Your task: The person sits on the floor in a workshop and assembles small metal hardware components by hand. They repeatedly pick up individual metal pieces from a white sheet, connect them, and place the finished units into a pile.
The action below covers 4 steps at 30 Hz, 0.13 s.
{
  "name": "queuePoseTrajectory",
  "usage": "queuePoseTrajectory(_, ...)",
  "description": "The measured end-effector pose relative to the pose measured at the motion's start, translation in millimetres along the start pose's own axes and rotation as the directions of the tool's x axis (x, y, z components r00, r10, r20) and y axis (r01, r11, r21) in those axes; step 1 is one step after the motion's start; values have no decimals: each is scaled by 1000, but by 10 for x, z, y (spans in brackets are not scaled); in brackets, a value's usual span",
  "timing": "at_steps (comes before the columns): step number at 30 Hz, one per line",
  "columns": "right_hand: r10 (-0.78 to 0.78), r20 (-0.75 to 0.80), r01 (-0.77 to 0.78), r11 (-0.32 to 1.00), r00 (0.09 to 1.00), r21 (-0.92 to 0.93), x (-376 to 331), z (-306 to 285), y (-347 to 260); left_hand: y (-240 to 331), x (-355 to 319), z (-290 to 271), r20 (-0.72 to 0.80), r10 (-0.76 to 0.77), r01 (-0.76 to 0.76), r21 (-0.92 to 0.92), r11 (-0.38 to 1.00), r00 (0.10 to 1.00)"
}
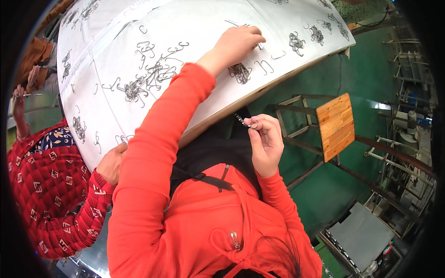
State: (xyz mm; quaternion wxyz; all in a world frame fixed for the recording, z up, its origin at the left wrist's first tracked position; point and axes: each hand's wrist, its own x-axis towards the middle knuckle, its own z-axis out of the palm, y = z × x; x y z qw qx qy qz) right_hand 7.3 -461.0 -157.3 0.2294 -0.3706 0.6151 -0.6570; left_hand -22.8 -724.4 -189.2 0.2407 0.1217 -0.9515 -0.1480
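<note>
My left hand (236,45) reaches over the white-covered table (199,28), its fingers bent and closed around a thin wire hook (260,46) by the fingertips. Close below that hand lies a small heap of metal hooks (239,73), with a few loose hooks (264,67) to its right. Out past the table's near edge, my right hand (267,143) pinches a short, dark, shiny metal piece (239,119) with a ridged, chain-like look. Its exact kind is too small to tell.
A large tangle of hooks (148,81) spreads across the table, and several small heaps (296,44) lie along its right side. A co-worker's hand (111,163) rests at the near left edge. A wooden-topped stool (335,127) and metal racks (408,162) stand on the right.
</note>
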Motion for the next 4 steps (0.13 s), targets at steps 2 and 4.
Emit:
queuePoseTrajectory(2,9,-3,-9,1000,1000,29,14,-19,-39,-24,142,142,188,67,-114,252,961,980)
queuePoseTrajectory(4,34,-15,-33,997,999,64,0,-46,-34,-20,182,188,198,86,-150,336,930,976)
